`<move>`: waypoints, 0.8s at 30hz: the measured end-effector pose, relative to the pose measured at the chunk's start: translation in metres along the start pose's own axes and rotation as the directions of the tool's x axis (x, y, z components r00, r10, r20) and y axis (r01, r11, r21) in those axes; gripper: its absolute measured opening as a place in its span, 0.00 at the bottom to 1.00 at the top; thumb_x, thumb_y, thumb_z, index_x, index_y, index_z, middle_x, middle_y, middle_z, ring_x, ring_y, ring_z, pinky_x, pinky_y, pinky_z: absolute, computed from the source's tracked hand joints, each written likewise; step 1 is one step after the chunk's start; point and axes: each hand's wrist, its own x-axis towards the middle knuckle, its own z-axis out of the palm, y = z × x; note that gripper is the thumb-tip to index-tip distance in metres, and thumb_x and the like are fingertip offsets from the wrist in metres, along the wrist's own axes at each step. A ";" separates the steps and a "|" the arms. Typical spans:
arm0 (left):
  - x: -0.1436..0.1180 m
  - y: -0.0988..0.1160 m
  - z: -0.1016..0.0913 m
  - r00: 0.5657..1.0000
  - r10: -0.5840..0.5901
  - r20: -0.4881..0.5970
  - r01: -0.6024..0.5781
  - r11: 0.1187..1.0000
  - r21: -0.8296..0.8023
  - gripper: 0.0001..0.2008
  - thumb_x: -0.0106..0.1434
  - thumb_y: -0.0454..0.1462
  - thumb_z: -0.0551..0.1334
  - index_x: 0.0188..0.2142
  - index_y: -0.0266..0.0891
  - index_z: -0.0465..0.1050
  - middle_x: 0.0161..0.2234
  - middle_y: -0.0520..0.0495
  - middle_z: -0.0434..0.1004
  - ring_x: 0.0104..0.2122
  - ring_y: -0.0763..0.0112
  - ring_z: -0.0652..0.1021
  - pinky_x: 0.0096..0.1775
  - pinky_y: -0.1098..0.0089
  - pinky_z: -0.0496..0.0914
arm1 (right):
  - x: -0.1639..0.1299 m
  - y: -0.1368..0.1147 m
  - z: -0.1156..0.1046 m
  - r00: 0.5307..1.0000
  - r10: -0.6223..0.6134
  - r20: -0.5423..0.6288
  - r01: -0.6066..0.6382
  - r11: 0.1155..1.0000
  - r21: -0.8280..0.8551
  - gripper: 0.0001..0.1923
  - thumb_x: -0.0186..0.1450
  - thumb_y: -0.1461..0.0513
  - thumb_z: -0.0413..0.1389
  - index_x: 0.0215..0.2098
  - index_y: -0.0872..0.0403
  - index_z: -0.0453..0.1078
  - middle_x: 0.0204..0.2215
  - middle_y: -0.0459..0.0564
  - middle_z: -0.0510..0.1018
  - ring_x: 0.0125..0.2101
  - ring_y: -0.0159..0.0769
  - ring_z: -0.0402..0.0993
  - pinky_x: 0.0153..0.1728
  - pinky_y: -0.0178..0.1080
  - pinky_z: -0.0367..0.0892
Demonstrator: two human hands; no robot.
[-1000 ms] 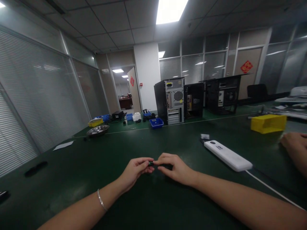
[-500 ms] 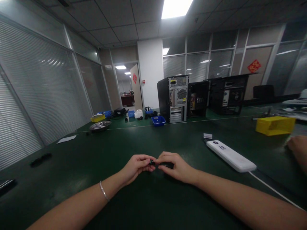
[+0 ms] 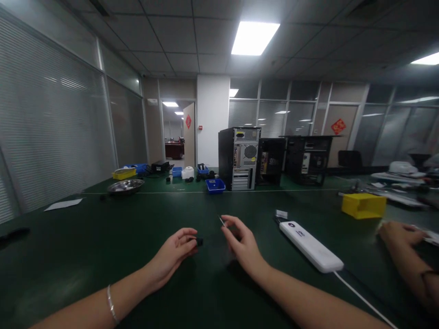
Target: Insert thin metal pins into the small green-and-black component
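Two hands, two small parts, dark green table

Left hand [image 3: 173, 253]: fingers curled, thumb and fingertips pinched on a small black block-shaped part [image 3: 199, 241], held just above the dark green table top [image 3: 137, 228], near centre.
Right hand [image 3: 242, 244]: fingers loosely bent, thumb and forefinger nipping a thin pale sliver-like piece [image 3: 221, 220], too small to identify; apart from the black part, just right of it.
Right of the hands: long white power strip [image 3: 310, 246] with white cable.
Far right: another person's hand [image 3: 398, 232], flat on the table; yellow plastic bin [image 3: 363, 205] beyond.
Far centre: black computer tower [image 3: 238, 158], blue plastic tray [image 3: 215, 185].
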 end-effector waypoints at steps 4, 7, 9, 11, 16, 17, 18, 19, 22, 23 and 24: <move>-0.003 0.005 0.004 0.997 -0.081 0.017 0.082 0.995 -0.054 0.15 0.60 0.35 0.63 0.45 0.37 0.64 0.42 0.42 0.74 0.47 0.59 0.76 0.53 0.59 0.66 | 0.008 0.009 -0.009 0.988 0.135 -0.074 -0.130 0.989 0.073 0.18 0.63 0.52 0.53 0.48 0.51 0.65 0.36 0.46 0.66 0.18 0.25 0.62 0.13 0.29 0.56; -0.001 0.002 0.001 0.996 -0.088 0.008 0.088 0.996 0.024 0.13 0.59 0.37 0.63 0.43 0.38 0.66 0.41 0.44 0.73 0.46 0.59 0.76 0.52 0.60 0.66 | 0.004 0.004 -0.007 0.992 0.127 0.014 -0.127 0.991 0.043 0.16 0.64 0.54 0.53 0.47 0.51 0.66 0.38 0.47 0.68 0.19 0.25 0.63 0.14 0.29 0.58; 0.002 0.000 -0.002 0.998 -0.058 -0.003 0.058 0.991 0.125 0.11 0.59 0.38 0.63 0.41 0.38 0.67 0.40 0.45 0.73 0.45 0.60 0.76 0.50 0.62 0.67 | -0.002 -0.004 -0.002 0.992 0.042 0.122 -0.041 0.999 -0.010 0.15 0.64 0.57 0.53 0.49 0.50 0.66 0.39 0.48 0.70 0.22 0.27 0.66 0.18 0.30 0.61; 0.004 -0.001 -0.006 1.000 -0.011 -0.011 0.013 0.972 0.235 0.12 0.59 0.40 0.62 0.41 0.38 0.69 0.39 0.46 0.73 0.42 0.61 0.75 0.46 0.63 0.68 | -0.008 -0.012 0.003 0.978 -0.060 0.201 0.075 0.995 -0.068 0.14 0.65 0.60 0.53 0.49 0.50 0.67 0.38 0.47 0.72 0.27 0.31 0.68 0.25 0.32 0.64; 0.004 0.006 -0.010 0.999 0.039 0.027 -0.046 0.931 0.363 0.19 0.60 0.44 0.60 0.49 0.38 0.68 0.45 0.43 0.73 0.45 0.59 0.73 0.45 0.63 0.66 | -0.013 -0.023 0.005 0.930 -0.206 0.305 0.270 0.945 -0.185 0.13 0.64 0.66 0.53 0.47 0.50 0.69 0.36 0.47 0.73 0.32 0.33 0.68 0.33 0.35 0.63; 0.004 0.006 -0.011 0.999 0.037 0.036 -0.048 0.923 0.382 0.20 0.60 0.45 0.59 0.50 0.39 0.68 0.46 0.43 0.73 0.46 0.59 0.73 0.45 0.64 0.66 | -0.013 -0.024 0.004 0.925 -0.215 0.314 0.287 0.936 -0.203 0.14 0.64 0.66 0.53 0.47 0.50 0.69 0.36 0.47 0.73 0.33 0.33 0.67 0.33 0.35 0.63; 0.004 0.006 -0.011 0.998 0.036 0.042 -0.050 0.912 0.407 0.21 0.60 0.45 0.59 0.51 0.39 0.67 0.46 0.43 0.73 0.47 0.59 0.72 0.46 0.64 0.65 | -0.013 -0.025 0.004 0.921 -0.221 0.320 0.299 0.929 -0.217 0.14 0.64 0.67 0.53 0.47 0.50 0.69 0.36 0.47 0.73 0.33 0.33 0.67 0.34 0.35 0.62; 0.005 0.005 -0.012 0.998 0.044 0.048 -0.060 0.900 0.432 0.22 0.60 0.45 0.59 0.52 0.39 0.65 0.45 0.43 0.74 0.47 0.59 0.72 0.46 0.64 0.65 | -0.014 -0.025 0.004 0.918 -0.227 0.324 0.309 0.923 -0.228 0.14 0.64 0.67 0.53 0.47 0.51 0.69 0.36 0.47 0.73 0.33 0.33 0.67 0.34 0.35 0.62; 0.007 0.000 -0.013 0.991 0.098 0.096 -0.132 0.877 0.463 0.22 0.60 0.45 0.60 0.52 0.39 0.64 0.41 0.44 0.76 0.43 0.61 0.74 0.44 0.64 0.66 | -0.015 -0.026 0.005 0.910 -0.246 0.335 0.335 0.911 -0.240 0.13 0.64 0.67 0.53 0.46 0.52 0.70 0.35 0.47 0.73 0.32 0.33 0.67 0.34 0.35 0.62; 0.008 -0.002 -0.012 0.986 0.122 0.113 -0.160 0.875 0.457 0.21 0.60 0.44 0.60 0.50 0.39 0.64 0.40 0.44 0.76 0.42 0.61 0.74 0.43 0.64 0.66 | -0.015 -0.025 0.005 0.909 -0.252 0.332 0.339 0.911 -0.235 0.13 0.64 0.66 0.53 0.46 0.52 0.70 0.35 0.47 0.73 0.32 0.32 0.68 0.34 0.35 0.63; 0.007 -0.003 -0.012 0.982 0.145 0.119 -0.183 0.873 0.453 0.19 0.60 0.44 0.59 0.49 0.39 0.66 0.40 0.43 0.76 0.40 0.62 0.75 0.42 0.65 0.67 | -0.014 -0.024 0.005 0.913 -0.257 0.318 0.337 0.913 -0.229 0.12 0.64 0.66 0.53 0.46 0.52 0.70 0.35 0.47 0.73 0.32 0.33 0.68 0.34 0.35 0.63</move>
